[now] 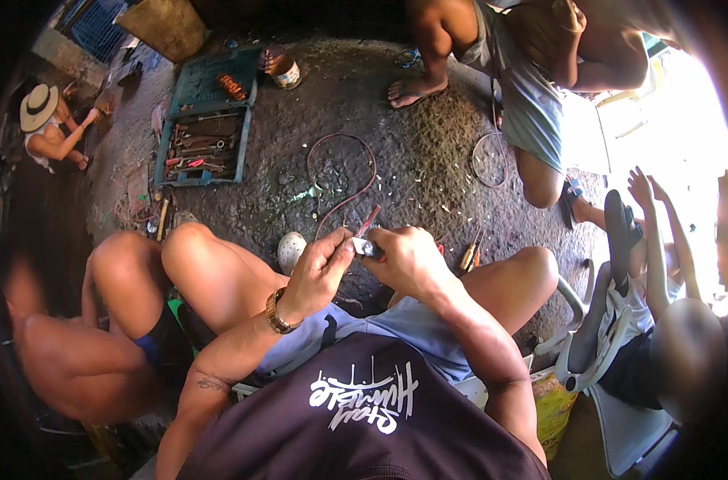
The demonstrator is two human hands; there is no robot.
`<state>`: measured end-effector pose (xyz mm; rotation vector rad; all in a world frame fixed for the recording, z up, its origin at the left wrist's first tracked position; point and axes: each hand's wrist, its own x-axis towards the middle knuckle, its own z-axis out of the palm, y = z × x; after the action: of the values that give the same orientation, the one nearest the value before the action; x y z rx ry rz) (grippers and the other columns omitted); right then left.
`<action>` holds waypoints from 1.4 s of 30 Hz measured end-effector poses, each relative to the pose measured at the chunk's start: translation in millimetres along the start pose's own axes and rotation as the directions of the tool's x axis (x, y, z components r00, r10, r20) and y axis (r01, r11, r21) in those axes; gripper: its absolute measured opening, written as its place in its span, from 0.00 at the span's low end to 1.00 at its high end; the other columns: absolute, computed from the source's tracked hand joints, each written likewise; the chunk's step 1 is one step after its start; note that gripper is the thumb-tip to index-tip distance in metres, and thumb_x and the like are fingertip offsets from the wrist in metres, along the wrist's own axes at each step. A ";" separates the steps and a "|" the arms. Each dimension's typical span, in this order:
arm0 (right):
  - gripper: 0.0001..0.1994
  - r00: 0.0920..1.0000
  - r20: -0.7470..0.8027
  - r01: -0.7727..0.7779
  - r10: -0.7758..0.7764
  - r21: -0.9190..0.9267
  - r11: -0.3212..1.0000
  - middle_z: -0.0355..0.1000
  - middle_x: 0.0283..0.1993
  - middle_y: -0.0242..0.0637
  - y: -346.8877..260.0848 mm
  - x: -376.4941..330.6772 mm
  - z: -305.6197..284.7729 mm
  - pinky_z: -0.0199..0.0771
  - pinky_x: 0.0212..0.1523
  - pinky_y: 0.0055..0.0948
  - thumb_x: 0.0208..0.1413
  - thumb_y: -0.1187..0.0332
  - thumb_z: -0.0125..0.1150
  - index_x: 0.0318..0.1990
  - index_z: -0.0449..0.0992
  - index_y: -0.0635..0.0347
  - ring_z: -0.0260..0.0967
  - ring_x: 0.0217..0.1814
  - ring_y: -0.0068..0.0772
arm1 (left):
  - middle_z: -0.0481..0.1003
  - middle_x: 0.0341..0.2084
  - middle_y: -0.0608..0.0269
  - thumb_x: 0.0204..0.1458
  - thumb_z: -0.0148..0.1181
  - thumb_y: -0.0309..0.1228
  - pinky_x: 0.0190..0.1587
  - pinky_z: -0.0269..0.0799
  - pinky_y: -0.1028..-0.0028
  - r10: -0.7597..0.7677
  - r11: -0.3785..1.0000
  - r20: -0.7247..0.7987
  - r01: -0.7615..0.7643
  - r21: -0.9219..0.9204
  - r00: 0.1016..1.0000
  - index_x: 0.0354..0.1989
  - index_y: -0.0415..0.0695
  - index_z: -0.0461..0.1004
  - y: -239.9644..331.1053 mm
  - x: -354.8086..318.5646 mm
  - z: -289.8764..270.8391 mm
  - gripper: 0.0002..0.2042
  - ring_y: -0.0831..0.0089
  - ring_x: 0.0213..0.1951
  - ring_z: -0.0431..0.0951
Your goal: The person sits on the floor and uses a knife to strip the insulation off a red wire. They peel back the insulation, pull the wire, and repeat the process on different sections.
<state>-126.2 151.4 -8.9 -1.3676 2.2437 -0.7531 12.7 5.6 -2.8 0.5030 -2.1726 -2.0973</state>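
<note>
In front of my lap, my left hand (322, 272) is closed, thumb and fingers pinching a small silvery-white piece (365, 246). My right hand (410, 260) meets it from the other side, fingers wrapped round a dark tool with bits of red showing; its kind is mostly hidden. Up from between the two hands sticks a thin reddish strip (370, 218). Just beyond it, a reddish cord (375, 164) loops over the ground. A pale speckled round object (291, 253) lies left of my left hand.
An open teal toolbox (162, 152) with wrenches lies ahead left, near a paint-stained bucket (284, 70). Screwdrivers (468, 256) rest by my right knee. People sit close at my left and on a chair (592, 352) at right; others are farther off, one with a straw hat (39, 107).
</note>
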 end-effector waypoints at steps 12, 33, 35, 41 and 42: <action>0.13 0.999 0.048 -0.010 0.012 -0.043 0.999 0.77 0.27 0.50 -7.1 6.1 -22.8 0.80 0.34 0.45 0.41 0.69 0.68 0.36 0.80 0.64 0.79 0.31 0.54 | 0.59 0.15 0.71 0.69 0.49 0.32 0.23 0.53 0.73 0.160 0.981 0.029 -0.162 0.106 0.987 0.36 0.40 0.70 12.8 -1.8 5.8 0.10 0.84 0.20 0.56; 0.18 0.877 0.075 -0.468 0.475 0.355 0.809 0.71 0.21 0.39 72.8 16.6 -44.7 0.74 0.27 0.33 0.58 0.55 0.66 0.39 0.81 0.64 0.69 0.20 0.29 | 0.59 0.15 0.78 0.70 0.49 0.36 0.24 0.50 0.77 0.002 0.999 0.073 -0.005 0.041 0.997 0.34 0.41 0.74 -4.4 -8.2 9.7 0.14 0.87 0.21 0.54; 0.20 0.877 0.279 -0.458 0.390 0.728 0.510 0.66 0.20 0.28 49.2 9.2 -52.6 0.67 0.22 0.26 0.62 0.50 0.65 0.41 0.81 0.62 0.61 0.18 0.18 | 0.60 0.16 0.77 0.69 0.49 0.36 0.24 0.55 0.79 -0.034 0.999 0.071 0.031 0.043 0.997 0.34 0.41 0.75 -0.6 -4.5 3.9 0.14 0.87 0.20 0.57; 0.16 0.922 0.256 -0.382 0.289 0.717 0.584 0.62 0.21 0.20 9.6 7.9 -62.2 0.51 0.15 0.19 0.66 0.55 0.63 0.38 0.78 0.61 0.54 0.16 0.11 | 0.61 0.18 0.76 0.68 0.51 0.36 0.25 0.52 0.76 -0.038 0.999 0.144 0.037 0.008 0.989 0.36 0.40 0.76 14.6 5.8 3.6 0.14 0.86 0.22 0.56; 0.16 0.931 0.254 -0.361 0.263 0.754 0.548 0.63 0.20 0.21 8.3 7.3 -62.4 0.51 0.14 0.19 0.66 0.55 0.63 0.37 0.78 0.61 0.54 0.16 0.11 | 0.62 0.18 0.76 0.68 0.51 0.36 0.25 0.53 0.76 -0.031 0.999 0.157 0.026 0.035 0.987 0.37 0.39 0.77 16.6 7.5 3.1 0.14 0.85 0.22 0.56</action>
<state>-171.8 162.6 33.6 -0.5185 1.6120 -1.2844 1.8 6.5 12.2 0.3853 -2.3000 -2.1897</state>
